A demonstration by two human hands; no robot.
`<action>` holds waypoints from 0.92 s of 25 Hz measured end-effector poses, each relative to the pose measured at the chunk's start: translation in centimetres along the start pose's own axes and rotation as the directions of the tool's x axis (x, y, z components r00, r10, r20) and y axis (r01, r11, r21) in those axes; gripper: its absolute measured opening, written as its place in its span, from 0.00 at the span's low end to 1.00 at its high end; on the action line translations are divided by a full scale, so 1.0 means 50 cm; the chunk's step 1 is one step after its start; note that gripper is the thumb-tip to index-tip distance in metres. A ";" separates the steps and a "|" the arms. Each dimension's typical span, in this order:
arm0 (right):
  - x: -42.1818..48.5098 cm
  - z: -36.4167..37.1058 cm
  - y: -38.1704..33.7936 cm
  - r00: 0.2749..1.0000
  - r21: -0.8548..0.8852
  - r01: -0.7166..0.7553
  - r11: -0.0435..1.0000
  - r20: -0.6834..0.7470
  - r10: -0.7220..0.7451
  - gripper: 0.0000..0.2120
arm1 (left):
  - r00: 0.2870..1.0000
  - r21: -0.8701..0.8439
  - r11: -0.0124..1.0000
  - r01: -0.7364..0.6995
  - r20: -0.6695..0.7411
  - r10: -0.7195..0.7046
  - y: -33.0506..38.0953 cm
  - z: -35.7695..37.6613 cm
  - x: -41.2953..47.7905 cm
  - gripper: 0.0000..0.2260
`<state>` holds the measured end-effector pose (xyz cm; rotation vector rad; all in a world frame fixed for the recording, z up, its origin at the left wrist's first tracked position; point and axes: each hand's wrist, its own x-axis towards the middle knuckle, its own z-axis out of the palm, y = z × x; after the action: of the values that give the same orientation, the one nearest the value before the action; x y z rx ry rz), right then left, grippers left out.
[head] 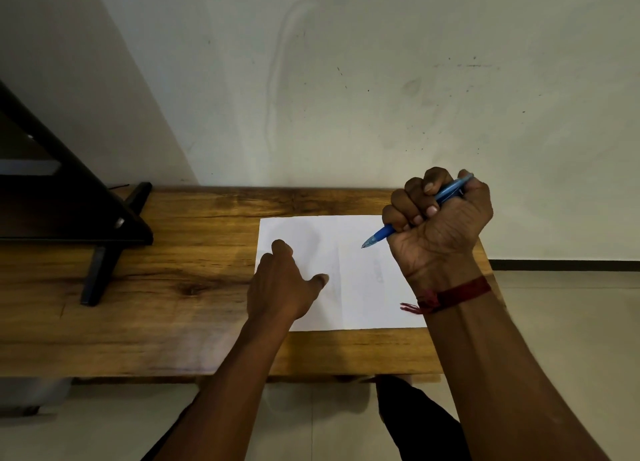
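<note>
A white sheet of paper (360,287) lies flat on the wooden table (194,287), with a vertical crease down its middle and faint marks on its right half. My left hand (282,287) rests on the sheet's left part, thumb spread out to the right. My right hand (440,221) is raised above the sheet's right edge, palm side toward me, fingers curled in a fist round a blue pen (381,233). The pen's tip points down and left, above the paper and apart from it. A red thread band circles my right wrist.
A black angled stand (104,218) occupies the table's left end, one leg reaching toward the front. A pale wall rises directly behind the table. The table's right end lies just past my right hand, with tiled floor (571,322) beyond.
</note>
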<state>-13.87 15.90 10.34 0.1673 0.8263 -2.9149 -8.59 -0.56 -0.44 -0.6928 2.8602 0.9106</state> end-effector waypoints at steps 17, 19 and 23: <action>0.001 -0.009 0.007 1.000 -0.013 0.002 1.000 0.006 -0.002 0.23 | 0.999 -0.031 0.999 -0.019 -0.029 0.018 -0.014 0.009 0.006 0.30; 0.000 -0.010 0.006 1.000 -0.005 0.000 1.000 0.004 0.000 0.23 | 0.999 -0.028 0.999 -0.021 -0.033 0.020 -0.020 0.004 0.005 0.29; -0.002 -0.007 0.002 1.000 -0.013 -0.012 1.000 0.017 0.012 0.25 | 0.999 -0.023 1.000 -0.014 -0.039 0.013 -0.024 -0.002 0.006 0.29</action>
<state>-13.74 16.00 10.00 0.1453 0.8378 -2.8956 -8.35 -1.61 -1.06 -0.7021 2.8964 0.9433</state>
